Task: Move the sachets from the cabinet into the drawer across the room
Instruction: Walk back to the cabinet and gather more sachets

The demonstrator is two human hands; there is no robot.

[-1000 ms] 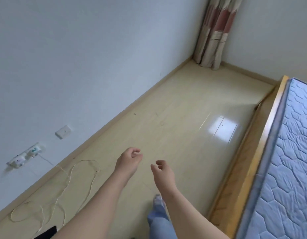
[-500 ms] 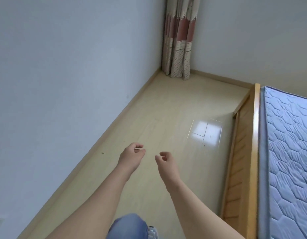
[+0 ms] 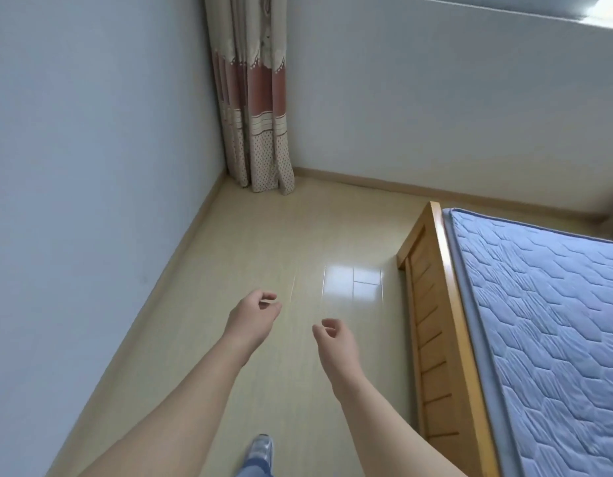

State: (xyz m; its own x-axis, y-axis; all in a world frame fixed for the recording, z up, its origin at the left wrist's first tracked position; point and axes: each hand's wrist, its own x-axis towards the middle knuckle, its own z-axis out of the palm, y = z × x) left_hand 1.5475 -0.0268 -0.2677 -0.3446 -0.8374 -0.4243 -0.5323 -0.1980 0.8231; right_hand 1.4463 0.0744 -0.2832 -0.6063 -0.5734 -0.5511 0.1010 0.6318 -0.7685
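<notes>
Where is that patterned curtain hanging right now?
In the head view, the curtain hangs in the room's far corner, at upper centre-left, its hem reaching the floor. The bed stands nearer and off to its right.

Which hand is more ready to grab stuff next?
Neither leads: left hand and right hand both hang empty, loosely curled, side by side. Nothing to grab is in view. Right is nearer the bed; left nearer the wall.

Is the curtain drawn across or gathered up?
Gathered: the curtain hangs bunched in narrow folds at the room's corner.
</notes>
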